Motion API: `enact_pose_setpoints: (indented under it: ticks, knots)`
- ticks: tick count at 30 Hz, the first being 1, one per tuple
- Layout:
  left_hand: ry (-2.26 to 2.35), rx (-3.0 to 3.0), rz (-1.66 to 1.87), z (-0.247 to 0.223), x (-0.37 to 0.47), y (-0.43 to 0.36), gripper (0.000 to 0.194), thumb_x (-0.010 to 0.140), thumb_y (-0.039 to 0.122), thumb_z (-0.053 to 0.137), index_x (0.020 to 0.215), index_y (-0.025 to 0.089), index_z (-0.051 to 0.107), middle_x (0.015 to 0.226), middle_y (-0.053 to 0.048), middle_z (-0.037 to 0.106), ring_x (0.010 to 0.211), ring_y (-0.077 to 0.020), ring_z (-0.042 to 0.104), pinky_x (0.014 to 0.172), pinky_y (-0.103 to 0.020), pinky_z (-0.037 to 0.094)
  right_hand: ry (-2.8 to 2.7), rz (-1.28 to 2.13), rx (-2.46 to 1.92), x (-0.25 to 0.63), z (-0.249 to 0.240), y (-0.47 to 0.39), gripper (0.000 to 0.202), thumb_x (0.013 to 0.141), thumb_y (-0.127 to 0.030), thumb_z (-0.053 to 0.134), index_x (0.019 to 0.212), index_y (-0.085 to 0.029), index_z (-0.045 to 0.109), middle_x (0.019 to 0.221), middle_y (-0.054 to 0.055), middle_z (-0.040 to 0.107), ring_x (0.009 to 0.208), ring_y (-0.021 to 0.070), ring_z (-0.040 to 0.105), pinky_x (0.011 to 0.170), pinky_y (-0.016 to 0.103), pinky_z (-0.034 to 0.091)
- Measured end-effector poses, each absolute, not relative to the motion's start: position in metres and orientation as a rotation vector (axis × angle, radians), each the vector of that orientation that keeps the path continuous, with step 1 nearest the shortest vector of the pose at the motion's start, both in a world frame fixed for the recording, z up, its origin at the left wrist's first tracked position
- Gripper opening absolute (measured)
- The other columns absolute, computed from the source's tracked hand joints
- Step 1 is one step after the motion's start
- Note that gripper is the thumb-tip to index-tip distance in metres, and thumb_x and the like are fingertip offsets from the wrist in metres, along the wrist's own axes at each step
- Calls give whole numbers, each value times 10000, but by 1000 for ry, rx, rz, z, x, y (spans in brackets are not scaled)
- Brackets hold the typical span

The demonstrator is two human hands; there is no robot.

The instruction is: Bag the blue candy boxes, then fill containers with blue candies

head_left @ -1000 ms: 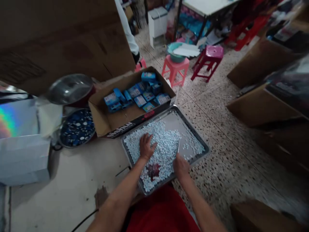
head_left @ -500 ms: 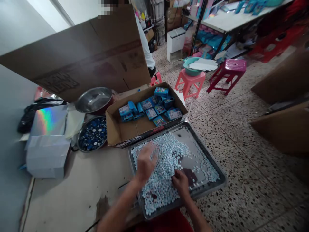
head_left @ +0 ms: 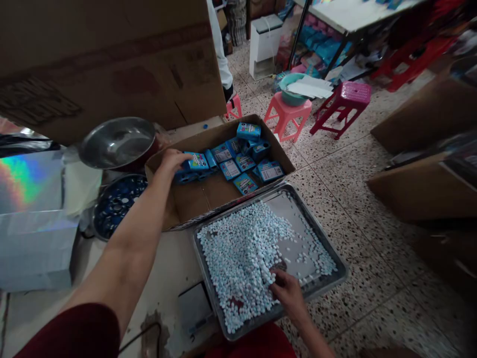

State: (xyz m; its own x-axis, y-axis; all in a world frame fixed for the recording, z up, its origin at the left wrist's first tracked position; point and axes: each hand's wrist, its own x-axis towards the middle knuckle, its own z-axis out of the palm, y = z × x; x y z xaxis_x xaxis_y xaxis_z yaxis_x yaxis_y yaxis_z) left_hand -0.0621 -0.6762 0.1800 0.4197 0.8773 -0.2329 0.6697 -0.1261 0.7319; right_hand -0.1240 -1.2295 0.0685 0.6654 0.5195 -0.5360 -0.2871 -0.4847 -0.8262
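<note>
My left hand point(head_left: 172, 162) reaches into a cardboard box point(head_left: 194, 201), its fingers closed on the end of a small blue packet point(head_left: 198, 161) with a printed colourful front. Several similar blue packets point(head_left: 246, 184) lie loosely about inside the box. Nearer to me, a metal tray point(head_left: 337, 279) carries a spread heap of small pale blue and white pellets point(head_left: 242, 258). At the heap's right side is my right hand point(head_left: 288, 292), its fingers curled together against the pellets. What is between those fingers, if anything, is hidden.
Left of the box stand a metal bowl point(head_left: 121, 144) and a pan point(head_left: 112, 206) of blue and white pieces. A tall cardboard sheet point(head_left: 122, 64) rises behind. A pink stool point(head_left: 286, 119) bears a teal basin point(head_left: 292, 97); a person's sleeve point(head_left: 220, 49) shows beyond.
My left hand has moved from above the pellets up and left into the cardboard box, onto a blue packet. My right hand stays at the pellets. The view has shifted slightly.
</note>
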Motion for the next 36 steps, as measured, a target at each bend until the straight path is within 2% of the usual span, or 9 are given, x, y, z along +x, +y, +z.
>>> enact_pose_setpoints:
  ticks: [2, 5, 10, 14, 19, 26, 30, 33, 36]
  knots:
    - [1179, 1772, 353, 190, -115, -694, 568, 609, 327, 881, 1085, 134, 639, 1003, -93, 711, 923, -259, 713, 780, -408, 608, -230, 997, -1824, -119, 90, -1228, 154, 628, -282, 554, 717, -230, 668, 630, -17, 548, 557, 167, 507, 500, 264, 415]
    - [845, 1620, 462, 193, -197, -757, 766, 533, 359, 910, 1223, 184, 628, 1149, -82, 699, 1013, -253, 686, 865, -376, 586, -325, 1057, -1829, -109, 132, -1225, 117, 650, -281, 575, 690, -226, 670, 653, -8, 568, 582, 164, 507, 508, 255, 401]
    - [777, 1540, 443, 153, -266, -907, 475, 652, 326, 840, 1056, 220, 614, 913, -13, 683, 783, -181, 656, 709, -287, 539, -415, 1169, -1863, -94, 205, -1225, 110, 695, -284, 639, 734, -198, 695, 614, -20, 559, 535, 127, 482, 493, 230, 377]
    - [767, 1462, 514, 99, -259, -973, 410, 716, 319, 808, 1035, 234, 565, 1103, -39, 700, 1037, -219, 673, 931, -363, 529, -467, 1286, -1904, -85, 229, -1225, 155, 739, -273, 661, 839, -175, 729, 607, -27, 600, 506, 107, 496, 487, 209, 373]
    - [614, 1432, 494, 53, -239, -974, 343, 789, 312, 732, 1036, 221, 511, 1189, -83, 701, 1169, -231, 651, 1061, -440, 478, -672, 1336, -1994, -66, 213, -1215, 149, 755, -247, 624, 822, -170, 733, 630, -32, 606, 531, 102, 508, 511, 198, 379]
    - [490, 1581, 359, 31, -234, -947, 225, 809, 254, 657, 1004, 211, 554, 1216, -101, 709, 1193, -231, 649, 1085, -438, 460, -891, 1369, -2153, -47, 186, -1183, 113, 701, -230, 585, 604, -178, 614, 509, -57, 536, 454, 94, 489, 468, 201, 305]
    - [408, 1658, 298, 22, -234, -946, 187, 825, 228, 629, 1001, 225, 568, 1295, -100, 692, 1313, -250, 579, 1154, -482, 408, -926, 1450, -2262, -46, 184, -1150, 82, 682, -199, 618, 618, -178, 665, 429, -45, 541, 395, 107, 499, 443, 218, 297]
    - [395, 1785, 308, 19, -234, -947, 257, 819, 157, 573, 1064, 233, 581, 1331, -89, 679, 1408, -256, 493, 1185, -519, 374, -914, 1497, -2301, -47, 186, -1125, 87, 680, -180, 638, 612, -174, 693, 410, -20, 561, 366, 117, 507, 432, 228, 317]
    - [393, 1948, 347, 18, -232, -948, 483, 758, 81, 535, 1211, 231, 605, 1360, -76, 657, 1414, -262, 473, 1189, -521, 369, -905, 1503, -2308, -45, 196, -1123, 99, 680, -162, 650, 589, -174, 686, 399, -16, 551, 349, 112, 488, 424, 233, 320]
